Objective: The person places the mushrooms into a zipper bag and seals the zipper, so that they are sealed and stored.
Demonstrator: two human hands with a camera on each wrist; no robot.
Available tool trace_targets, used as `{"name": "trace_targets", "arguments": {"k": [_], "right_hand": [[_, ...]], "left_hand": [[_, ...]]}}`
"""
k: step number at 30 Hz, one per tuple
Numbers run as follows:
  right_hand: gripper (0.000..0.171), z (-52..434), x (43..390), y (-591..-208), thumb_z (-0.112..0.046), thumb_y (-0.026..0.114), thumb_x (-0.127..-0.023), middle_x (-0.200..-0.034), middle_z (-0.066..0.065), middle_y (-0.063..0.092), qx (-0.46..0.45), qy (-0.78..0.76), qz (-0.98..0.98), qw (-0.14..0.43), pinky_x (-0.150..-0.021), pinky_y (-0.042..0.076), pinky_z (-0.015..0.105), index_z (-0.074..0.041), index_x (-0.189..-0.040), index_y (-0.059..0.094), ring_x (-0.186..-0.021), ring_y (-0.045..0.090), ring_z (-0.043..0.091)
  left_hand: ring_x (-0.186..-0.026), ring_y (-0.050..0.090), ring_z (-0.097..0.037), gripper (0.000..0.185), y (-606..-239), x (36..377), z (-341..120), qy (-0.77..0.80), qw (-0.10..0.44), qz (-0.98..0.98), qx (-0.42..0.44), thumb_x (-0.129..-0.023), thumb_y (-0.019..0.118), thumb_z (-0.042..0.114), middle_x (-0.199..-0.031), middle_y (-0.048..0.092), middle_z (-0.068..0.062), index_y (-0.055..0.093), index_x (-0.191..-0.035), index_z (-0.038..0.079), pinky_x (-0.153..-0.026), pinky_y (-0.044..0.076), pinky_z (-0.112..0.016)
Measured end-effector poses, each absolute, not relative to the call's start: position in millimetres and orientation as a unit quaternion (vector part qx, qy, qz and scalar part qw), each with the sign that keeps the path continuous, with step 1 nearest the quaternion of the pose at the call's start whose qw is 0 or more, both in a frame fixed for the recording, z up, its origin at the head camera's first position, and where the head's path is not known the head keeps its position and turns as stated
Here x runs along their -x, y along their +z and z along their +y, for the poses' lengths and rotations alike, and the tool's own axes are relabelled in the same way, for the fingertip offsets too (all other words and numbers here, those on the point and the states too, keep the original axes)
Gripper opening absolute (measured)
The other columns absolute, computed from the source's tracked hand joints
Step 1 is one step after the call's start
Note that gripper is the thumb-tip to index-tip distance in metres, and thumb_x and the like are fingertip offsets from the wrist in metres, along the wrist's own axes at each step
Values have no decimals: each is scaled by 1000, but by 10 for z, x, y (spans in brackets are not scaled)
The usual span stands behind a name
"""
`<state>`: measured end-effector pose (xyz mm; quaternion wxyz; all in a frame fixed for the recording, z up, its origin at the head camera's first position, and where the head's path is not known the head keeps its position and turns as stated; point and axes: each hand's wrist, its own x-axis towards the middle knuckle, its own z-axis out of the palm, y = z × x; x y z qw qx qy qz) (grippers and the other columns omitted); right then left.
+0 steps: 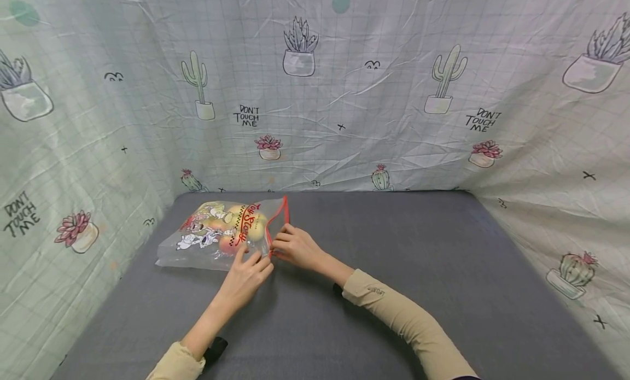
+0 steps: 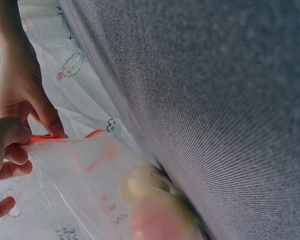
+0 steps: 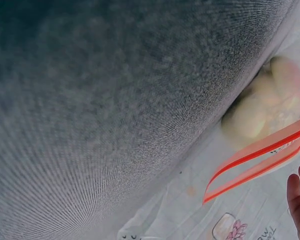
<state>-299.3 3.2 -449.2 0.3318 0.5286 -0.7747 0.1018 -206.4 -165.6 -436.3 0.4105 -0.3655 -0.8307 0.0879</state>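
Both hands work the bag's red zip edge: the left hand pinches its near end, the right hand pinches just beyond. Sealing seems in hand; next, sliding fingers along the strip. Fruit lies inside, left of the grips, on the grey desk; a cactus-print cloth stands behind.

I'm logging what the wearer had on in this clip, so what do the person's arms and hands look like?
Both arms wear long beige sleeves. The right sleeve bears a small dark marking near its cuff, too small to read. A dark band shows at each wrist, just past the cuffs. The left hand and right hand are bare: no gloves, and no rings that I can make out.
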Motion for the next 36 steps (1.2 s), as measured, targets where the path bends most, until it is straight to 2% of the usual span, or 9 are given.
{"name": "trace_targets", "arguments": {"k": [14,29,36], "right_hand": [[7,3,3044,-4518,-25,67,-78,-85,-11,65,-518,109,-780,333,-72,42,19,-23,-85,67,-82,49,9],[9,-1,3095,-4508,-26,69,-76,-84,-11,65,-507,94,-780,355,-67,38,21,-24,-84,66,-75,46,11],[7,-1,3136,-4524,-27,66,-78,-84,-11,64,-503,91,-786,348,-68,38,20,-24,-85,66,-75,45,10]], "left_hand": [[-72,49,-20,20,-4333,1962,-1683,79,427,-823,366,-78,37,5,-69,51,0,52,-66,9,-84,35,-50],[-74,48,-18,18,-4303,1882,-1737,103,407,-836,354,-80,38,7,-71,51,1,54,-71,10,-83,37,-46],[-72,48,-18,20,-4292,1874,-1747,98,414,-833,355,-80,37,7,-71,52,1,55,-71,10,-83,37,-46]]}}
